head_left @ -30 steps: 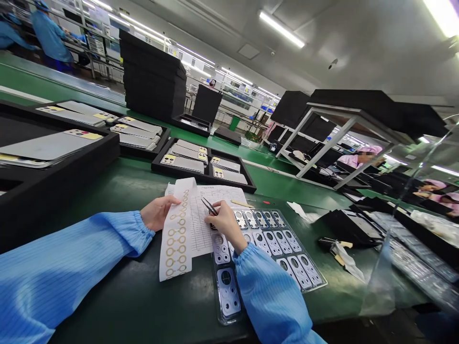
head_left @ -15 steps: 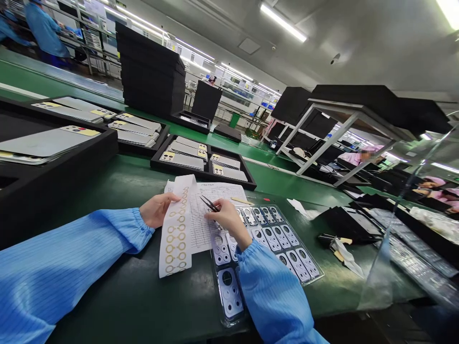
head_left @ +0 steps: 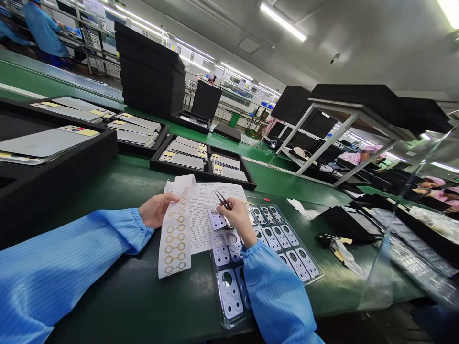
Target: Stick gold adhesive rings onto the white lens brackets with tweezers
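My left hand (head_left: 158,210) is closed on the edge of a long white strip of ring stickers (head_left: 176,234), which carries rows of yellowish rings and curls at its top. In my right hand (head_left: 236,217) is a pair of dark tweezers (head_left: 223,200), tips pointing up and left over a printed form (head_left: 199,229). Whether the tips hold anything is too small to tell. Beneath my right hand and sleeve lies a clear plastic tray (head_left: 315,278) with rows of pale camera-lens plates (head_left: 229,291); my forearm hides part of it.
Black trays (head_left: 154,165) of flat pale panels (head_left: 182,157) stand beyond and left of my hands. A tall black stack (head_left: 148,71) rises behind them. To the right are a metal-framed stand (head_left: 321,143), scraps of white paper (head_left: 346,258) and a clear plastic sheet (head_left: 380,272). Co-workers sit further off.
My right hand with the tweezers has shifted right, away from the sticker strip, uncovering more plates at the tray's left side. My left hand and the strip have barely moved.
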`<action>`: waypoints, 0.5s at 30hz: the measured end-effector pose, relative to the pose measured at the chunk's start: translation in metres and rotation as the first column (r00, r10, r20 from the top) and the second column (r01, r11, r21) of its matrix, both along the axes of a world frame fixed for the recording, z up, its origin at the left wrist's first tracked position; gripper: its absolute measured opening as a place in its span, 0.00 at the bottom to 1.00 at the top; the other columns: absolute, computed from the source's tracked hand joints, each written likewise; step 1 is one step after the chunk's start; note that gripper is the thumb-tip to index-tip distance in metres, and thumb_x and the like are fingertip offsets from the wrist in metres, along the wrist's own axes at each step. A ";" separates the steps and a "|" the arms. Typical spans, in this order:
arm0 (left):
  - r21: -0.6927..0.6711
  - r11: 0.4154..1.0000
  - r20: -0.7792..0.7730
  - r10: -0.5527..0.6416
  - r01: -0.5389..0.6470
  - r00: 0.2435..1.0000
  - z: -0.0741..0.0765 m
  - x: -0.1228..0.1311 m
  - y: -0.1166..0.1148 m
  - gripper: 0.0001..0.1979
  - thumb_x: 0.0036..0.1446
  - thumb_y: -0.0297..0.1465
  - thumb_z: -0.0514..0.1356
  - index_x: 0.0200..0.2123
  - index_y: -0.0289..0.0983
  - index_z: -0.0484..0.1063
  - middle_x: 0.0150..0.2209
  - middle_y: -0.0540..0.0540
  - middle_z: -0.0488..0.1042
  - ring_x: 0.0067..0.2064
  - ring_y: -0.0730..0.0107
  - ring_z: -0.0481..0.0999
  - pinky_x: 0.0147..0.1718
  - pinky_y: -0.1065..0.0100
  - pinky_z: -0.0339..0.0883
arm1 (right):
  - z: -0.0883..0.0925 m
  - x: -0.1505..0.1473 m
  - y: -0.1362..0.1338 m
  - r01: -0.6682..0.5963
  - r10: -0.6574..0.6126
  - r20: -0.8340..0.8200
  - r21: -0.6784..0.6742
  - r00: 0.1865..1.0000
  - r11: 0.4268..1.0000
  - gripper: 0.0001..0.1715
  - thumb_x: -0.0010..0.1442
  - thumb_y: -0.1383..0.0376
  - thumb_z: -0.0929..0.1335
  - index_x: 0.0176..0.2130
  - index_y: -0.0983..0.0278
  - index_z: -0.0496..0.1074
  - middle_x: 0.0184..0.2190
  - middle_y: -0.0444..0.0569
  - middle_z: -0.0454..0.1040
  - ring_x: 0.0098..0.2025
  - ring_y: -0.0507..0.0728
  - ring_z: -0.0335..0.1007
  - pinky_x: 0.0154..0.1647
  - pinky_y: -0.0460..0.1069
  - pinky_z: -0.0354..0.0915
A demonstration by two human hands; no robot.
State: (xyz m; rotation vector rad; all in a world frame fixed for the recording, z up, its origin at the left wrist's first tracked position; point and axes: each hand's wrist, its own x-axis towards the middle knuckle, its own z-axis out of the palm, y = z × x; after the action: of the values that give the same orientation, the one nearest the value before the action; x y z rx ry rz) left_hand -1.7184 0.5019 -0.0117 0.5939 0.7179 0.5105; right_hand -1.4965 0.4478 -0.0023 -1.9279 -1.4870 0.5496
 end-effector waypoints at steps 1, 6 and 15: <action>-0.006 1.000 0.002 0.001 -0.001 1.000 0.000 0.000 0.000 0.16 0.44 0.29 0.57 0.39 0.29 0.71 0.21 0.42 0.75 0.22 0.60 0.75 0.25 0.67 0.68 | 0.001 -0.001 -0.001 -0.012 0.012 0.009 0.001 1.000 1.000 0.06 0.48 0.67 0.68 0.29 0.68 0.72 0.20 0.44 0.70 0.24 0.51 0.65 0.25 0.44 0.56; -0.025 1.000 0.000 0.018 -0.018 1.000 0.001 0.000 -0.001 0.18 0.44 0.28 0.56 0.41 0.29 0.71 0.21 0.42 0.75 0.23 0.59 0.75 0.26 0.66 0.70 | 0.009 -0.001 -0.003 -0.042 0.041 0.052 0.013 0.998 0.999 0.06 0.50 0.65 0.67 0.25 0.66 0.70 0.18 0.41 0.67 0.24 0.51 0.64 0.27 0.44 0.56; -0.011 1.000 -0.018 0.020 -0.020 1.000 0.002 0.002 -0.002 0.18 0.44 0.28 0.55 0.40 0.28 0.71 0.20 0.40 0.75 0.21 0.61 0.74 0.23 0.67 0.69 | 0.007 0.005 -0.007 -0.033 0.034 0.010 -0.111 0.999 0.993 0.14 0.39 0.72 0.71 0.30 0.67 0.68 0.21 0.42 0.70 0.23 0.51 0.66 0.26 0.44 0.60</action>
State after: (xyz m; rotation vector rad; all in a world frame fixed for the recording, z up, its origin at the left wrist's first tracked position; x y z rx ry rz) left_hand -1.7169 0.4996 -0.0097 0.5821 0.7436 0.5197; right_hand -1.4913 0.4409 0.0050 -1.9965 -1.5276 0.6495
